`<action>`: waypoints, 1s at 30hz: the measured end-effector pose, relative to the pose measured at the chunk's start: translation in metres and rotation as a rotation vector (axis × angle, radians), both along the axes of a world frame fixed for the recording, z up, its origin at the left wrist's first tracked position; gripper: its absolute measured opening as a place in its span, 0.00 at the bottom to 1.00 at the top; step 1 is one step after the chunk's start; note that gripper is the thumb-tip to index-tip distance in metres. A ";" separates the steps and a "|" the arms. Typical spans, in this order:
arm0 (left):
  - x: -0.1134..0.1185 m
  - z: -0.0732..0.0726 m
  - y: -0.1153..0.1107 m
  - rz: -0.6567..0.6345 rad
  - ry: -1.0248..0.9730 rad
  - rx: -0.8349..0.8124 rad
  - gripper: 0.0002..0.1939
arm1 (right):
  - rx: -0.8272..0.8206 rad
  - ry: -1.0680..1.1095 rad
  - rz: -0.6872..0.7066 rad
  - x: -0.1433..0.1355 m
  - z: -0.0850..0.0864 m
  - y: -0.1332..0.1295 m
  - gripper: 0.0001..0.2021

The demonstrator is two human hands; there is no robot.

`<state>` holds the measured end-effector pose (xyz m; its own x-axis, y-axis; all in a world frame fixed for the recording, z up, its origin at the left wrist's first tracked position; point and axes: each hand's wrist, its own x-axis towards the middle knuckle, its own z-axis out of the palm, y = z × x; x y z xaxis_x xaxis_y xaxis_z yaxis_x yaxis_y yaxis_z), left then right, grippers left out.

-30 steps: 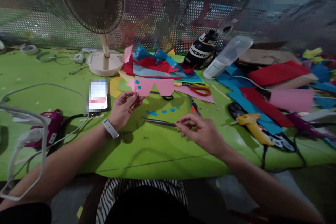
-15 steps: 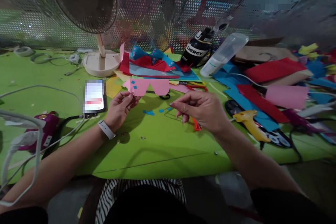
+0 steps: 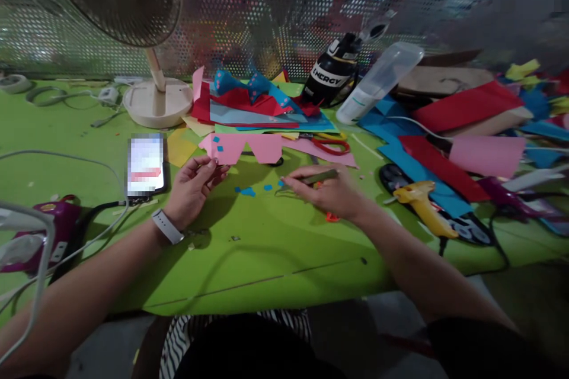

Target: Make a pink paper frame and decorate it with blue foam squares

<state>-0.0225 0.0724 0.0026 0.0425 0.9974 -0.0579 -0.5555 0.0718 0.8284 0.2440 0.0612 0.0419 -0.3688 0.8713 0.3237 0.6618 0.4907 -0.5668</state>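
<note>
My left hand pinches the lower left edge of a pink paper cutout shaped like eyeglasses, with a few small blue squares stuck near its left end. In my right hand is a pair of dark tweezers, gripped like a pen, its bent tips pointing left and low over the table. Small blue paper pieces lie on the green table between my hands, close to the tips. Whether the tips hold a piece I cannot make out.
A fan, a phone and a purple glue gun stand or lie on the left. Behind are coloured papers, a black bottle and a clear bottle. A yellow glue gun lies right.
My right hand has turned over and come lower, so the tweezers now show above the fingers. My left hand still holds the pink cutout. The whole view has shifted slightly.
</note>
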 end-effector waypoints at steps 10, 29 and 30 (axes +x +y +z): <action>0.000 0.003 0.001 0.032 0.057 -0.041 0.08 | -0.088 0.106 -0.184 0.022 -0.006 0.011 0.15; -0.001 0.002 0.000 0.006 0.061 -0.027 0.10 | -0.011 -0.099 -0.240 0.016 -0.005 0.011 0.11; -0.001 0.002 0.000 0.006 0.065 -0.029 0.10 | -0.014 -0.092 -0.242 0.016 -0.005 0.011 0.11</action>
